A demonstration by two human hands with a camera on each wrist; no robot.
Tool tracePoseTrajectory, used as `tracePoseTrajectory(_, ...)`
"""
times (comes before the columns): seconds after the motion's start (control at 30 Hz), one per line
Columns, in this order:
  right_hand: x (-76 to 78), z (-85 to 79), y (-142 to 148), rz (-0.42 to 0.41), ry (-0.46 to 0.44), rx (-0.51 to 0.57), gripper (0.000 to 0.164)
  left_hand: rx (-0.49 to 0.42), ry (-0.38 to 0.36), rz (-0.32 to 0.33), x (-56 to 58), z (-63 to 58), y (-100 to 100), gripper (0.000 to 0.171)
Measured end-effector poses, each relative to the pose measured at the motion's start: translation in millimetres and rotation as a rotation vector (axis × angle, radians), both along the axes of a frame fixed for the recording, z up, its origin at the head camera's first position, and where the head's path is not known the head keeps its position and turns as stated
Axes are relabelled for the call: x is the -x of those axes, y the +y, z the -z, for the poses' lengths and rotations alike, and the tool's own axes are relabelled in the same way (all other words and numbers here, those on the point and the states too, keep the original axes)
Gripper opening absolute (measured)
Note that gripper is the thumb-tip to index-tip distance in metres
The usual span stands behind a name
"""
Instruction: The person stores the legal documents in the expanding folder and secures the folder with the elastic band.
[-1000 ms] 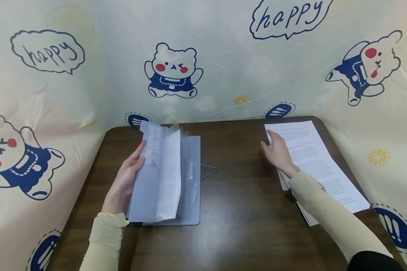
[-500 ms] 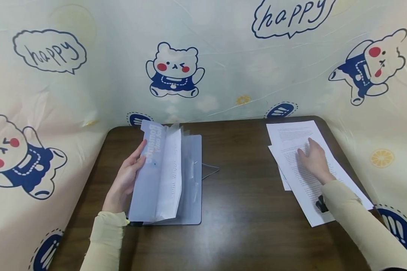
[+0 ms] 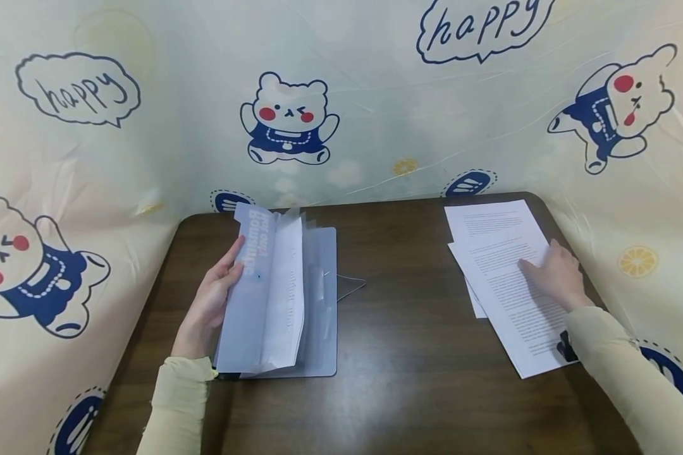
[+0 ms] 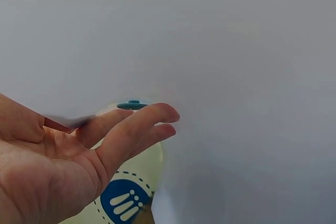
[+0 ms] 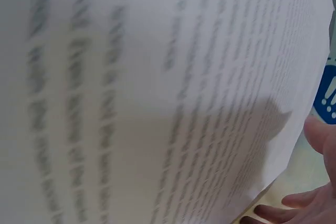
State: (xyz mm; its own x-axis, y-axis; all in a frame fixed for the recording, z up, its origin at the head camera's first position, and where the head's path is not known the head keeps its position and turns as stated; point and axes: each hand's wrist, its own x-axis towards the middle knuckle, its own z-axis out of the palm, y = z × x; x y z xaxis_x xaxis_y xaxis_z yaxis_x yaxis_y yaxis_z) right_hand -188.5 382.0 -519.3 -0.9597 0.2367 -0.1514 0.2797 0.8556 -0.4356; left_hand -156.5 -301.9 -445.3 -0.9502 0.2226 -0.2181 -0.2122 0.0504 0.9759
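On the left of the table, my left hand [image 3: 207, 309] holds the raised cover of a translucent blue folder [image 3: 247, 316] at its left edge. White printed pages [image 3: 284, 291] and clear sleeves stand partly fanned inside it. In the left wrist view, the left hand's fingers [image 4: 139, 121] reach out in front of the pale cover. My right hand [image 3: 558, 275] is at the right edge of the printed sheets [image 3: 498, 272], its thumb over the top sheet and its fingers past the edge. In the right wrist view the right hand's fingers [image 5: 278, 213] are spread and relaxed beside the paper.
A thin elastic cord [image 3: 353, 287] loops out from the folder's right side. The dark wooden table [image 3: 398, 354] stands against a cloth [image 3: 375, 126] printed with cartoon bears, which hangs behind it and at both sides.
My right hand has moved from the left side of the sheets across to their right edge. The top sheet now lies askew over the one beneath. The left hand and folder stay still.
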Motion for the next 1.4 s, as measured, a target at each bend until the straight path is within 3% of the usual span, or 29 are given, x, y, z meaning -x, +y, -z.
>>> tracePoseTrajectory(0.2,-7.5,1.8,10.0,0.03,-0.063,-0.086,0.124,-0.015,-0.003,0.0,-0.1,0.9,-0.8,0.063)
tracePoseTrajectory(0.37,-12.3,-1.2,15.3,0.058,-0.061,-0.137,0.119,-0.008,-0.008,-0.003,-0.3,1.1,-1.0,0.062)
tracePoseTrajectory(0.57,-15.1,-9.1,19.5,0.063,-0.181,-0.134,0.122,0.0,-0.008,0.001,0.2,0.8,-0.3,0.062)
tracePoseTrajectory(0.8,-19.9,-15.3,24.5,0.071,-0.261,-0.107,0.118,0.019,-0.001,0.001,-0.5,1.6,1.3,0.062)
tracePoseTrajectory(1.03,-23.7,-17.2,37.2,0.004,-0.222,-0.049,0.089,0.009,0.0,0.004,-0.4,1.9,2.5,0.062)
tracePoseTrajectory(1.23,-27.6,-16.4,57.0,-0.065,-0.247,0.028,0.094,0.011,-0.007,-0.005,-0.1,1.7,3.7,0.062)
tracePoseTrajectory(1.4,-31.5,-18.7,65.4,-0.065,-0.326,0.095,0.092,-0.009,-0.003,0.0,0.6,3.5,4.0,0.062)
